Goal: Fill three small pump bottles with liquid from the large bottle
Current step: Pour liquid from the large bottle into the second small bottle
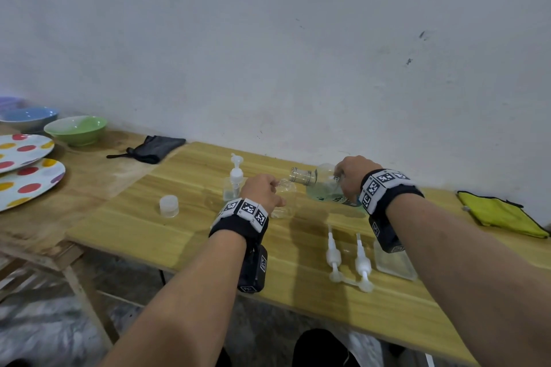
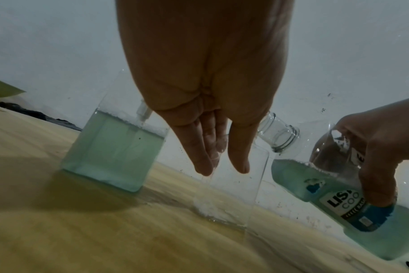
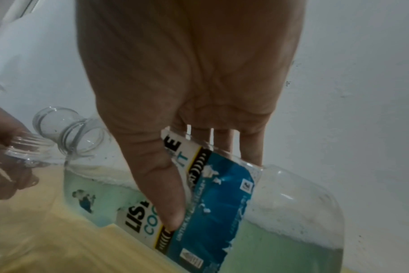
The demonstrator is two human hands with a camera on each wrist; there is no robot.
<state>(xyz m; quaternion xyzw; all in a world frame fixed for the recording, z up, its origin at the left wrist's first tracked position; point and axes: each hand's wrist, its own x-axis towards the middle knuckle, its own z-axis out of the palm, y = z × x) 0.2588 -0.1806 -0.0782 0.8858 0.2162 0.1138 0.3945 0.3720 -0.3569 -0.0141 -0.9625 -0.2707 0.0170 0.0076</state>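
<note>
Item: large bottle (image 3: pixel 222 203), clear plastic, rounded shoulders, threaded open neck, torn blue-and-white paper label, pale green liquid filling part of it with foam along the surface. It is tilted steeply, neck lowest, mouth just above the mouth of the small bottle (image 2: pixel 231 184). Held by the right hand (image 1: pixel 353 177), thumb on the front of the label and fingers wrapped behind. The small bottle, left of the large bottle, is square-sided clear plastic, upright on the table (image 1: pixel 185 235), holding only a trace of foam at its base; the left hand (image 1: pixel 262 191) grips it near the neck, fingers curled round it. Filled bottle (image 2: pixel 114 151), further left of the large bottle, same square form, green liquid well up its sides, pump fitted. Two loose pumps (image 1: pixel 348 259), white plastic with long tubes, lie nearer the person than the large bottle; beside them a third bottle (image 1: pixel 395 262), mostly hidden by the right wrist, contents not discernible. Cap (image 1: pixel 169 205), translucent, far left of the large bottle. Risks, as judged: the wide mouth against the narrow neck may send liquid down the outside if tilted sharply; foam may hide the true level and cause overfilling; the light, near-empty small bottle may tip if the grip slackens.
</note>
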